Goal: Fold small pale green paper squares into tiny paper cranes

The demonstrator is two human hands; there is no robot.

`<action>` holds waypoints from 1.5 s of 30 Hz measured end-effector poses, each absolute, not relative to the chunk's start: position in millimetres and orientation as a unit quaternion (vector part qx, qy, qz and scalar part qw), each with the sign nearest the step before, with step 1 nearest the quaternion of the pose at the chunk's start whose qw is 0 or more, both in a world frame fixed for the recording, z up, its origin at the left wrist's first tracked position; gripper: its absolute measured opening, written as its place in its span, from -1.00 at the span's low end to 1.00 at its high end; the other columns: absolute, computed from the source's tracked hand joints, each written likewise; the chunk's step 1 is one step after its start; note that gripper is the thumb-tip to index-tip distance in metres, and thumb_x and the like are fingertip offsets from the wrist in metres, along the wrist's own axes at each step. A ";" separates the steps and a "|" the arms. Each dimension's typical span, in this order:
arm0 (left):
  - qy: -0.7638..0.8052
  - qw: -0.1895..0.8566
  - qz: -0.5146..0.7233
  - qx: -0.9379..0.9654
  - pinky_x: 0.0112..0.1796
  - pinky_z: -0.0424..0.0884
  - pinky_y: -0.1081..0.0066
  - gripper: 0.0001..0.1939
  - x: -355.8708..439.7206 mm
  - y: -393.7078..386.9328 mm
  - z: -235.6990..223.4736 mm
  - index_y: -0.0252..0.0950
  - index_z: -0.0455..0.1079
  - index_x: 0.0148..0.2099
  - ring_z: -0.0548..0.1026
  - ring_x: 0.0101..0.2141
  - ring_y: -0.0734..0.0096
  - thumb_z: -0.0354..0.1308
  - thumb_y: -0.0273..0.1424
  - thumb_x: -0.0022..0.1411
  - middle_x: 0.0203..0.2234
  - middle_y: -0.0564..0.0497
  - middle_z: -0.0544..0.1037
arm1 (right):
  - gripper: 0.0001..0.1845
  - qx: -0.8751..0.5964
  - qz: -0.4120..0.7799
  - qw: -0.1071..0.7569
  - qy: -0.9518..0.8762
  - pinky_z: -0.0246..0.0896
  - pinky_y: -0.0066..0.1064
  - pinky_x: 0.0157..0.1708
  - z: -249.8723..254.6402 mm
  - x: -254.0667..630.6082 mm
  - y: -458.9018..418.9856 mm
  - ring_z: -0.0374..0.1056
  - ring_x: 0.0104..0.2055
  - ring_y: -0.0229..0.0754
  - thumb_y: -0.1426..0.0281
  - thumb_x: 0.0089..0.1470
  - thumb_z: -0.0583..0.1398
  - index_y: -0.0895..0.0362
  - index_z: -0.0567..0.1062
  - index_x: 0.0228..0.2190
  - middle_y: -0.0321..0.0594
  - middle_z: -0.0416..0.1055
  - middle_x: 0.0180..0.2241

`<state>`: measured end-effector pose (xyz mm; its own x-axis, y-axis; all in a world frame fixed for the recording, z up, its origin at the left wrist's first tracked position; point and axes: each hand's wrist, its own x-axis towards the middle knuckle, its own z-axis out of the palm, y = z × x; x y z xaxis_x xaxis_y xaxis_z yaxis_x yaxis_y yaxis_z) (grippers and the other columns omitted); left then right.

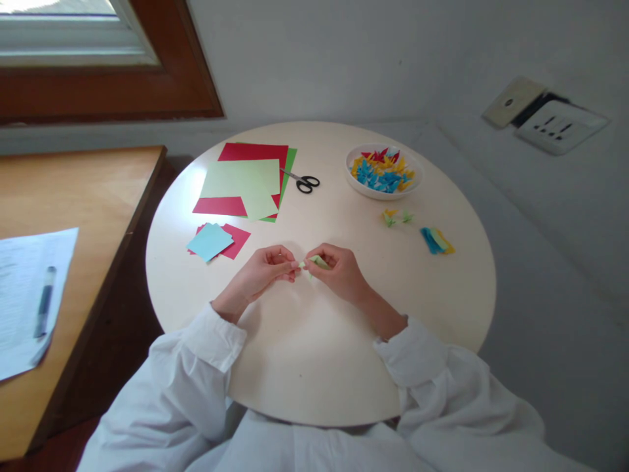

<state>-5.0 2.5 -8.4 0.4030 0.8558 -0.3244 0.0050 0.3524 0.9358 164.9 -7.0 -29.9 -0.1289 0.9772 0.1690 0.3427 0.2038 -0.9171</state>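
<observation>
Over the middle of a round cream table (314, 354), my left hand (268, 269) and my right hand (337, 269) meet fingertip to fingertip. Both pinch one small, folded piece of light green paper (317, 261), which is partly hidden by my right fingers. The fingers of both hands are curled closed. White sleeves cover both forearms.
Large red, green and pale green sheets (246, 180) lie at the back left with black-handled scissors (304, 181) beside them. Small blue and red squares (216, 240) lie near my left hand. A white bowl (383, 172) holds several folded pieces. Folded bits (397, 217) and paper strips (436, 240) lie right. A wooden desk (73, 216) holds paper and a pen (45, 301).
</observation>
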 end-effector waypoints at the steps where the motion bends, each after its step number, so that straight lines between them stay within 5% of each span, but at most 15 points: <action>1: 0.449 0.687 0.312 0.479 -0.45 0.29 0.49 -0.82 -5.0 2.5 -8.7 -0.34 0.34 -0.48 0.41 -0.54 0.54 0.29 -0.39 -0.06 -0.61 0.08 0.44 | -0.89 -0.506 0.375 0.423 -0.652 0.01 -0.50 -0.56 -29.8 164.9 -7.0 0.13 -0.56 -0.35 0.40 -0.13 0.16 0.16 0.41 -0.61 -0.35 0.29 -0.63; 45: 0.432 0.691 0.309 0.491 -0.43 0.24 0.50 -0.84 -9.3 4.5 -13.0 -0.33 0.35 -0.37 0.38 -0.50 0.54 0.25 -0.40 -0.02 -0.59 0.09 0.41 | -0.93 -0.489 0.392 0.431 -0.650 0.08 -0.50 -0.52 -34.4 164.9 -7.3 0.23 -0.53 -0.33 0.42 -0.13 0.17 0.17 0.44 -0.57 -0.33 0.37 -0.59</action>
<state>-9.3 4.5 -13.0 0.4358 0.8511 -0.2926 -0.0035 0.3267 0.9451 164.9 -7.3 -34.4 -0.1513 0.9726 0.1765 0.2979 0.2152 -0.9300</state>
